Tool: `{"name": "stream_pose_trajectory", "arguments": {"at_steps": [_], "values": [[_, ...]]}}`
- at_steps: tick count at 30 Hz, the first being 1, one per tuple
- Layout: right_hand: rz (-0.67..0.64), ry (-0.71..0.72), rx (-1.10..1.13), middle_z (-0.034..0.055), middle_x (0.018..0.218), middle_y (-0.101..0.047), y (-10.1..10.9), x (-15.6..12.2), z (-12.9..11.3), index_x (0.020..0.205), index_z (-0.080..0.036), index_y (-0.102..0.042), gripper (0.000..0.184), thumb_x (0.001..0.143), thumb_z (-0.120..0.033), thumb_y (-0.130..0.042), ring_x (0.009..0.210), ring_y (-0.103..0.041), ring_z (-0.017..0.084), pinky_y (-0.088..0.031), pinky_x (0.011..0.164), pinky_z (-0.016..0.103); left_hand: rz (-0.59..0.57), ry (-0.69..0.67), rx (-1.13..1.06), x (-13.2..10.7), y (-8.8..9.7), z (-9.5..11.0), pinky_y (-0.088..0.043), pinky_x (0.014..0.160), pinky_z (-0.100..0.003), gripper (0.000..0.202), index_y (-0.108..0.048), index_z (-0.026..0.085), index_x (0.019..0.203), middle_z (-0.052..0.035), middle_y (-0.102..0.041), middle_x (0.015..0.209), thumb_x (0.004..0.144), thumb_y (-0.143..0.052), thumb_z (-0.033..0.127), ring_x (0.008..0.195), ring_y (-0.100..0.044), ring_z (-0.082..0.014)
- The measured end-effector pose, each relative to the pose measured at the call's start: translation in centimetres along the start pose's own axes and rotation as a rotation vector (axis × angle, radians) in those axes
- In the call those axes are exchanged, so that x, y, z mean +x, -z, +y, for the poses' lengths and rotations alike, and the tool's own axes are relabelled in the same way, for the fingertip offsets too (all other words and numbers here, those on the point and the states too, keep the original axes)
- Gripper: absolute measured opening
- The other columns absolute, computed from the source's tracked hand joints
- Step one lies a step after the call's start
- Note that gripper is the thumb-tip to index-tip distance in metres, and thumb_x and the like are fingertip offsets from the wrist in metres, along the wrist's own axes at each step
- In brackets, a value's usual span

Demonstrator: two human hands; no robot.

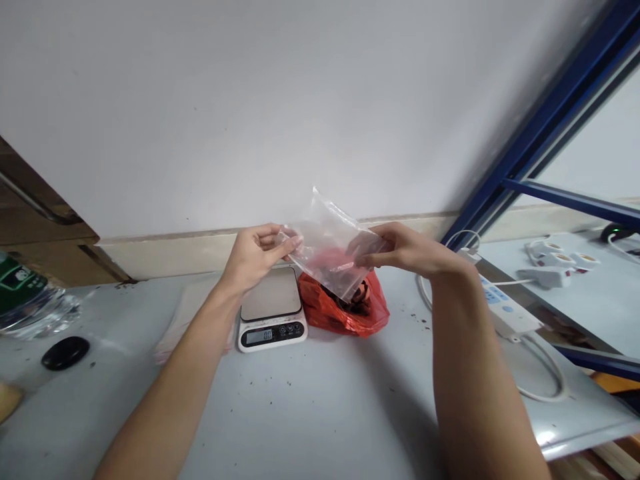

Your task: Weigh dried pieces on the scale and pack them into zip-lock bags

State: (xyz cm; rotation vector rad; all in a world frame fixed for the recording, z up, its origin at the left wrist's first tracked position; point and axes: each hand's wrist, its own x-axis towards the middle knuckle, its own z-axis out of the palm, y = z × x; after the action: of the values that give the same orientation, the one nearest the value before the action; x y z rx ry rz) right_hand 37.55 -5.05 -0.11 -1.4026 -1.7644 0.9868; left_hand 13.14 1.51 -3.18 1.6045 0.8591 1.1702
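Note:
A clear plastic zip bag point(325, 230) is stretched between my two hands, tilted, above the table. My left hand point(265, 250) pinches one edge of it between thumb and fingers. At the opposite edge, my right hand point(395, 250) grips the bag with thumb and fingers. Below and partly behind the bag sits an open red plastic bag point(345, 320) with dark, brownish contents that I cannot make out clearly. Left of it stands a white kitchen scale point(273, 300) with a bare plate and a lit display that seems to read zero.
A stack of clear bags point(193, 313) lies left of the scale, partly behind my left forearm. Further left are a black oval object point(65, 353) and a large water bottle point(30, 300). At right lie a power strip point(507, 307), white cables and a blue metal frame point(540, 120).

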Motion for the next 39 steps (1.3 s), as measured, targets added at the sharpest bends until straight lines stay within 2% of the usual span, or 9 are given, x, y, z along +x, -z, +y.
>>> {"name": "stream_pose_trajectory", "arguments": {"at_steps": [9, 14, 17, 21, 26, 29, 33, 37, 39], "values": [[0.459, 0.066, 0.243, 0.0017, 0.077, -0.067, -0.7, 1.5, 1.4, 0.078, -0.023, -0.062, 0.035, 0.062, -0.046, -0.082, 0.080, -0.065, 0.020, -0.051, 0.076, 0.036, -0.178, 0.174, -0.092, -0.3, 2.7, 0.8, -0.059, 0.094, -0.044, 0.046, -0.075, 0.015, 0.089, -0.0087, -0.078, 0.082, 0.056, -0.094, 0.042, 0.084, -0.075, -0.0252], [0.324, 0.027, 0.309, 0.0019, 0.080, -0.070, -1.6, 1.5, 1.0, 0.105, -0.023, -0.066, 0.056, 0.060, -0.051, -0.085, 0.077, -0.068, 0.021, -0.055, 0.072, 0.038, -0.069, 0.099, -0.119, -0.3, 2.4, 0.8, -0.062, 0.090, -0.043, 0.040, -0.073, 0.016, 0.089, -0.0074, -0.078, 0.080, 0.062, -0.092, 0.039, 0.084, -0.076, -0.0260], [0.324, 0.002, 0.340, -0.0014, 0.065, -0.066, -1.9, 1.6, 0.9, 0.097, -0.021, -0.068, 0.055, 0.054, -0.048, -0.090, 0.065, -0.064, 0.018, -0.053, 0.065, 0.034, -0.131, 0.091, -0.078, -0.3, 3.1, 1.3, -0.062, 0.088, -0.042, 0.043, -0.074, 0.017, 0.095, -0.0068, -0.078, 0.077, 0.061, -0.091, 0.038, 0.083, -0.076, -0.0267], [0.446, 0.013, 0.374, 0.0034, 0.068, -0.070, -2.0, 2.1, 1.0, 0.074, -0.021, -0.067, 0.045, 0.051, -0.051, -0.091, 0.066, -0.065, 0.018, -0.053, 0.061, 0.032, -0.214, 0.138, 0.076, -0.5, 5.8, 2.1, -0.062, 0.083, -0.042, 0.044, -0.075, 0.019, 0.098, -0.0073, -0.077, 0.072, 0.060, -0.091, 0.033, 0.080, -0.076, -0.0292], [0.513, 0.024, 0.292, 0.0101, 0.092, -0.076, -3.0, 2.7, 0.7, 0.093, -0.020, -0.074, 0.046, 0.066, -0.056, -0.082, 0.077, -0.071, 0.022, -0.058, 0.073, 0.037, -0.097, 0.200, 0.302, -0.8, 10.9, 1.8, -0.061, 0.076, -0.035, 0.045, -0.074, 0.022, 0.105, -0.0071, -0.077, 0.074, 0.062, -0.085, 0.032, 0.075, -0.076, -0.0272], [0.481, 0.111, 0.161, 0.0103, 0.104, -0.076, -5.0, 3.3, -0.1, 0.110, -0.019, -0.073, 0.048, 0.081, -0.057, -0.069, 0.085, -0.072, 0.023, -0.059, 0.078, 0.039, -0.059, 0.298, 0.520, -1.4, 14.0, 1.6, -0.058, 0.078, -0.034, 0.052, -0.070, 0.024, 0.116, -0.0063, -0.078, 0.081, 0.066, -0.077, 0.038, 0.078, -0.076, -0.0266], [0.457, 0.330, -0.179, 0.0080, 0.104, -0.077, -9.6, 4.6, -2.2, 0.114, -0.017, -0.074, 0.036, 0.096, -0.039, -0.050, 0.096, -0.071, 0.027, -0.057, 0.084, 0.042, -0.174, 0.472, 0.747, -2.6, 17.3, 1.3, -0.054, 0.091, -0.037, 0.064, -0.060, 0.027, 0.133, -0.0078, -0.078, 0.105, 0.072, -0.065, 0.045, 0.091, -0.075, -0.0272], [0.325, 0.608, -0.521, 0.0106, 0.129, -0.070, -16.1, 6.2, -4.5, 0.124, -0.018, -0.069, 0.038, 0.098, -0.015, -0.042, 0.119, -0.061, 0.028, -0.049, 0.100, 0.048, -0.105, 0.560, 0.695, -3.6, 20.0, 0.3, -0.056, 0.087, -0.033, 0.069, -0.055, 0.024, 0.137, -0.0127, -0.072, 0.120, 0.073, -0.060, 0.050, 0.104, -0.072, -0.0280], [0.164, 0.596, -0.706, 0.0155, 0.134, -0.065, -19.4, 6.6, -5.3, 0.128, -0.014, -0.065, 0.043, 0.095, -0.005, -0.039, 0.123, -0.057, 0.029, -0.049, 0.099, 0.047, -0.039, 0.580, 0.638, -4.1, 21.2, -0.4, -0.057, 0.085, -0.031, 0.068, -0.057, 0.022, 0.133, -0.0144, -0.072, 0.121, 0.072, -0.060, 0.050, 0.105, -0.071, -0.0273]]}}
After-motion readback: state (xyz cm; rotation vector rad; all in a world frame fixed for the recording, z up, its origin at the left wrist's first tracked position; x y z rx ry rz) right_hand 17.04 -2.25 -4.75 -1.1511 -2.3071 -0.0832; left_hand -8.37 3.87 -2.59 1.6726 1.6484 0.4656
